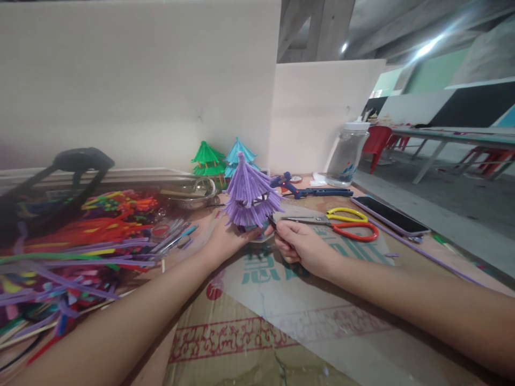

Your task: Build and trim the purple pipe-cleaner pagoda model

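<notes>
A purple two-tiered pagoda (pixel 250 185) made of pipe cleaners stands upright in front of me. My left hand (pixel 231 238) is closed around its lower part, with most of the fingers hidden behind the purple fringe. My right hand (pixel 301 247) is in a fist just to the right of the pagoda. From it a thin dark tool (pixel 272 221) sticks out, its tip by the lower fringe; its exact kind does not show. Scissors (pixel 346 222) with one yellow and one red handle lie just beyond my right hand.
Green (pixel 207 159) and light-blue (pixel 239 155) pagodas stand behind. Loose pipe cleaners (pixel 100 230) heap up on the left, near a metal bowl (pixel 193 201). A blue glue gun (pixel 287 184), a water bottle (pixel 349 153) and a phone (pixel 390 215) sit at the back right.
</notes>
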{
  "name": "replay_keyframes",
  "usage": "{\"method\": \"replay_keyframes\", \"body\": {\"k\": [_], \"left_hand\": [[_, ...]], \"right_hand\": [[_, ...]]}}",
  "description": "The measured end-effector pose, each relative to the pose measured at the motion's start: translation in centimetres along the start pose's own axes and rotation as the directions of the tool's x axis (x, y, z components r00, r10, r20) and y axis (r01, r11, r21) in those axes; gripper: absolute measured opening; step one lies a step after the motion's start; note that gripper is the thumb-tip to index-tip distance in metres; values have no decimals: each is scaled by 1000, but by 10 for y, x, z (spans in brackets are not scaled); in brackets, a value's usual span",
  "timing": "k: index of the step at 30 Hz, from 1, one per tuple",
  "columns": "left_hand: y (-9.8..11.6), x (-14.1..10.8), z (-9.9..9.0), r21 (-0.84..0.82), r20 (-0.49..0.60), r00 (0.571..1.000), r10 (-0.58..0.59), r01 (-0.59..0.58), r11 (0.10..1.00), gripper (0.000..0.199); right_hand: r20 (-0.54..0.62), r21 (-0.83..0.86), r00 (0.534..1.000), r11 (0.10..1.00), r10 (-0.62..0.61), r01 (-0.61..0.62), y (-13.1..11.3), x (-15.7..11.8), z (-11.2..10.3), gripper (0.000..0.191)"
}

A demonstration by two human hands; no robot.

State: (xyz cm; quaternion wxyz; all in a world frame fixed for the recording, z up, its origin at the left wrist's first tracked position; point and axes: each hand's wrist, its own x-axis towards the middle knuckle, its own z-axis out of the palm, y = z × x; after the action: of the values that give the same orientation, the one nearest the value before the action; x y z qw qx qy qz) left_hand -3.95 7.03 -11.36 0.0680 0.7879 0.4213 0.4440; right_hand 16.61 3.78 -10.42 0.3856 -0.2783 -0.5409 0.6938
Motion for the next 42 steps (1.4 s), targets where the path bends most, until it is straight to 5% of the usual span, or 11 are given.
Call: {"method": "replay_keyframes", "body": {"k": [21,26,31,42], "left_hand": [[-2,-1,1,2,13,999,-43,43,999,34],[-6,-3,3,-25,-3,1000,-21,21,999,44],[-3,-4,0,29,21,999,48,-48,998,42],[11,1,-1,175,28,999,25,-30,984,33]], "right_hand": [[4,-19,1000,1000,15,-15,-1,-3,1,41],[-154,-272,974,955,-167,120,-5,-6,6,39],[-236,-431,943,895,-235,115,-9,-6,7,35],[-249,-193,964,980,-97,48,1,0,3,51]]}}
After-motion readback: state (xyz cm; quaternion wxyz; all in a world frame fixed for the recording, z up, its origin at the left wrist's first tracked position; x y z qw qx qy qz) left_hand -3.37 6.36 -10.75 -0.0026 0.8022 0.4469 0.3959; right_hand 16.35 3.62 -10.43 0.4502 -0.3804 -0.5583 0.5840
